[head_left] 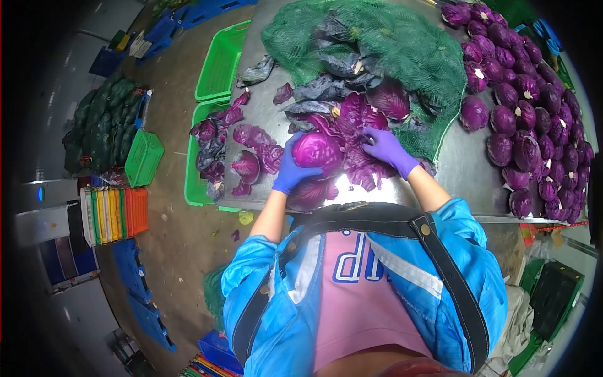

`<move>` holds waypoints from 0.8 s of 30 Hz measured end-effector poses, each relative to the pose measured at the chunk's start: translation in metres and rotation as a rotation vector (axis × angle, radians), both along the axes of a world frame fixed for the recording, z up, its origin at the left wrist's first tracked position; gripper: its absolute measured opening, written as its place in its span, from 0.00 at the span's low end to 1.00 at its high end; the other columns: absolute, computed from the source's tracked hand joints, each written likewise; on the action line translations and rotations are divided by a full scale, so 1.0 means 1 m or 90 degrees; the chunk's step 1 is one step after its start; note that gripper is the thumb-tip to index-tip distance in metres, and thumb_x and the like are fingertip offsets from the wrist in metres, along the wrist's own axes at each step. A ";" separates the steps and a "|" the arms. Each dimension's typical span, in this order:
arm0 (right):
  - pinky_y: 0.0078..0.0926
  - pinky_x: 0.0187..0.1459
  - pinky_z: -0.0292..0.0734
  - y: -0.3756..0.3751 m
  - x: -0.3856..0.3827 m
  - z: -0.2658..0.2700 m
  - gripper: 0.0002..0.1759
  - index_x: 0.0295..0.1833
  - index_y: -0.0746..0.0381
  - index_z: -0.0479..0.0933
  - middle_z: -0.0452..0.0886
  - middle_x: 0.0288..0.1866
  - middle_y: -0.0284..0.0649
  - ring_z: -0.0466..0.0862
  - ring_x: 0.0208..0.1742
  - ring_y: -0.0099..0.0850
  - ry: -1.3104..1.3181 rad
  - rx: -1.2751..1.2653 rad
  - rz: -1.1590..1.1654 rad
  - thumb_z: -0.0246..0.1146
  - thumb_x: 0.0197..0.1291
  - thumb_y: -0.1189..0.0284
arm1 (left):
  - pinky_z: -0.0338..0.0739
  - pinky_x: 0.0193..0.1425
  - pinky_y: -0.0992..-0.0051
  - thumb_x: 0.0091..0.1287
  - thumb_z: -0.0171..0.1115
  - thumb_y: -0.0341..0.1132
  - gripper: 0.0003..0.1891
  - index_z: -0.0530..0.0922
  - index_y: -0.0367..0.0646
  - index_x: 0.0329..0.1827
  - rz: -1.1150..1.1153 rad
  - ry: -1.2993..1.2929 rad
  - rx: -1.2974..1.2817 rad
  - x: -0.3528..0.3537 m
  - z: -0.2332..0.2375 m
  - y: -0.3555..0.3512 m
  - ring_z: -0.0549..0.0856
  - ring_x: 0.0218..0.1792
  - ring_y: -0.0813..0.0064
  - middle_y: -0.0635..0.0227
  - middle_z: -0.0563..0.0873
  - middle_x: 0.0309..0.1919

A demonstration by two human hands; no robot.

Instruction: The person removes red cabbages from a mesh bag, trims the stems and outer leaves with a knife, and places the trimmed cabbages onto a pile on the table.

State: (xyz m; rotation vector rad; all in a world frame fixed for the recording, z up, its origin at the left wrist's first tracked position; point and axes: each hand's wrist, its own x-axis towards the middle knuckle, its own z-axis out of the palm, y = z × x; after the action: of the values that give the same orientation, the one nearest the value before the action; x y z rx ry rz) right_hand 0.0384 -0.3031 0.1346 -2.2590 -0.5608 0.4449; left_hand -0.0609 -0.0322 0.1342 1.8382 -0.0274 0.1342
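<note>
My left hand (294,168), in a purple glove, is wrapped round the left side of a peeled, shiny red cabbage (317,152) on the metal table. To the right of it, my right hand (387,149), also gloved, has its fingers bent together beside torn cabbage leaves (355,113). What those fingers hold, if anything, is hidden. Loose purple leaves lie under and around both hands. Another cabbage (245,167) rests left of my left hand. Beyond the hands, a cabbage with dark outer leaves (388,99) lies against a green net bag (402,44).
Many red cabbages (526,113) are heaped on the table's right side. A green crate (196,182) with discarded leaves stands at the left table edge, another green crate (221,61) behind it. Filled net sacks (103,122) and stacked crates (113,215) are farther left.
</note>
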 end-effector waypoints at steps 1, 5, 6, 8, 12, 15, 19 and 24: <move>0.32 0.47 0.76 -0.001 -0.003 -0.001 0.22 0.52 0.57 0.76 0.82 0.41 0.46 0.83 0.44 0.41 0.008 0.002 -0.046 0.65 0.51 0.63 | 0.67 0.68 0.66 0.29 0.84 0.37 0.56 0.60 0.42 0.67 0.015 0.005 -0.023 -0.001 -0.003 0.003 0.72 0.61 0.64 0.60 0.69 0.61; 0.28 0.57 0.72 0.020 -0.019 0.040 0.30 0.61 0.56 0.72 0.80 0.55 0.43 0.79 0.56 0.34 0.109 0.154 -0.051 0.68 0.53 0.61 | 0.67 0.67 0.65 0.35 0.78 0.29 0.51 0.60 0.42 0.67 0.102 0.067 -0.458 -0.002 -0.014 -0.004 0.72 0.61 0.64 0.61 0.69 0.61; 0.28 0.63 0.66 0.027 -0.024 0.040 0.38 0.66 0.59 0.67 0.74 0.62 0.45 0.73 0.63 0.33 0.077 0.216 -0.021 0.71 0.49 0.61 | 0.68 0.67 0.64 0.39 0.73 0.26 0.48 0.59 0.43 0.68 0.104 0.055 -0.558 -0.002 -0.006 -0.012 0.71 0.61 0.64 0.62 0.69 0.61; 0.30 0.62 0.68 0.042 -0.038 0.044 0.43 0.67 0.60 0.64 0.72 0.63 0.47 0.73 0.63 0.37 0.021 0.234 -0.021 0.72 0.46 0.56 | 0.68 0.67 0.64 0.40 0.72 0.25 0.47 0.58 0.44 0.68 0.135 0.034 -0.549 0.002 0.005 -0.025 0.71 0.61 0.64 0.62 0.68 0.61; 0.32 0.65 0.65 0.055 -0.044 0.046 0.52 0.72 0.62 0.55 0.66 0.67 0.51 0.70 0.66 0.40 0.001 0.277 -0.042 0.73 0.43 0.60 | 0.69 0.66 0.64 0.43 0.70 0.23 0.46 0.56 0.45 0.68 0.197 -0.015 -0.492 0.004 0.033 -0.046 0.70 0.61 0.63 0.62 0.67 0.61; 0.33 0.64 0.66 0.054 -0.042 0.040 0.50 0.72 0.60 0.55 0.64 0.69 0.50 0.69 0.67 0.42 -0.044 0.305 -0.036 0.70 0.43 0.62 | 0.68 0.66 0.63 0.45 0.69 0.23 0.45 0.56 0.45 0.68 0.218 -0.054 -0.429 0.007 0.026 -0.045 0.70 0.61 0.63 0.62 0.68 0.61; 0.31 0.67 0.62 0.051 -0.044 0.052 0.40 0.69 0.62 0.62 0.66 0.68 0.49 0.69 0.67 0.35 -0.069 0.398 -0.013 0.58 0.43 0.83 | 0.64 0.69 0.61 0.53 0.66 0.32 0.34 0.63 0.45 0.65 0.233 -0.022 -0.614 0.008 0.015 -0.051 0.71 0.61 0.62 0.63 0.72 0.59; 0.29 0.64 0.64 0.037 -0.030 0.065 0.28 0.56 0.62 0.73 0.71 0.64 0.45 0.71 0.64 0.31 0.068 0.570 -0.067 0.57 0.43 0.84 | 0.63 0.70 0.56 0.60 0.62 0.42 0.30 0.66 0.45 0.64 0.143 0.107 -0.922 0.002 0.026 -0.051 0.72 0.61 0.60 0.61 0.72 0.61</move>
State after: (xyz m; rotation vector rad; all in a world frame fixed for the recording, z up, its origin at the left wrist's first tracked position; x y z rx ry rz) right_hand 0.0080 -0.2658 0.2000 -1.3891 -0.4558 0.1927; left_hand -0.0592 -0.0829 0.1601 0.3931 0.3175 0.1048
